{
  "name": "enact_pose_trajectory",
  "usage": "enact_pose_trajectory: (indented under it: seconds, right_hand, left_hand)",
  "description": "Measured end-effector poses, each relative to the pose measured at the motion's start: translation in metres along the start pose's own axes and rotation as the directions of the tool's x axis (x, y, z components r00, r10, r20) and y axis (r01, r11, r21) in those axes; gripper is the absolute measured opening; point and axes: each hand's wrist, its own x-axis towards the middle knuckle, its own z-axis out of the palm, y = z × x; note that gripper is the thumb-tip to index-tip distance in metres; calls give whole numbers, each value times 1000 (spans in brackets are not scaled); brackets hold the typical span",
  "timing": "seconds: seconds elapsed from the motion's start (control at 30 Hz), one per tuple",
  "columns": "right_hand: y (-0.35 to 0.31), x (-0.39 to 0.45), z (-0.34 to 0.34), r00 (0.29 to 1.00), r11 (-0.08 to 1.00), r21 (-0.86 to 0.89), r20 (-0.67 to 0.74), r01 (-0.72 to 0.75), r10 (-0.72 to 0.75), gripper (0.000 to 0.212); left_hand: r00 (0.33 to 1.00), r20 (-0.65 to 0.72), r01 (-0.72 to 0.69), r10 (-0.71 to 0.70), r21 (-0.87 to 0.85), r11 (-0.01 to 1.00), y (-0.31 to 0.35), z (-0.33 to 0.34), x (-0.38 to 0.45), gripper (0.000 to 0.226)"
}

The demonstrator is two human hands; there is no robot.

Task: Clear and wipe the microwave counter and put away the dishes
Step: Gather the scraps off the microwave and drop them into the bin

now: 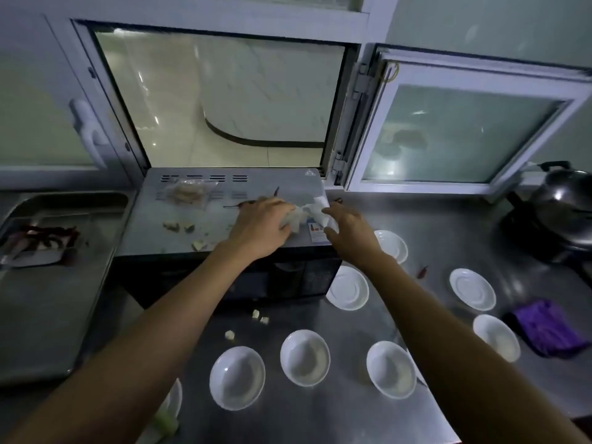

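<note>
Both hands reach over the top of the grey metal microwave, which sits on the stainless steel counter below an open window; the left hand lies knuckles up with its fingers curled round one end of a crumpled white paper towel, and the right hand pinches the other end, so the 2 hands sit close together with the towel bunched between them; the towel touches the microwave's right rear corner. Pale food scraps lie scattered on the microwave top left of the hands, and a clear plastic bag of what may be food sits further back, too blurred to be sure. In front on the counter stand 3 white round bowls in a row, with white saucers nearer the microwave; a purple cleaning cloth lies at the right, well apart from the hands; a dark metal wok rests at the far right; a steel tray sits left of the microwave.
</note>
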Motion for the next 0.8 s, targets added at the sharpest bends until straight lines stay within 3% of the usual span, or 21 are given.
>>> enact_pose_trajectory:
  seconds: [0.1, 0.23, 0.37, 0.63, 0.8]
  right_hand:
    - [10, 9, 2, 999, 999, -39, 7, 33, -33, 44]
    - [18, 25, 5, 991, 991, -62, 68, 122, -118, 51]
    - [22, 39, 10, 972, 972, -91, 109, 217, -207, 38]
    - [38, 56, 19, 960, 954, -104, 39, 281, -278, 11]
    - [41, 57, 19, 962, 961, -49, 26, 272, -271, 18]
  left_hand:
    - [999, 24, -27, 25, 50, 998, 2, 8, 13, 30]
    - [994, 96, 31, -44, 134, 990, 4, 15, 24, 32]
    - [985, 158, 31, -62, 192, 981, 9, 19, 32, 28]
    - [991, 101, 65, -87, 204, 977, 12, 26, 38, 13]
    - [991, 62, 108, -119, 155, 982, 9, 31, 39, 13]
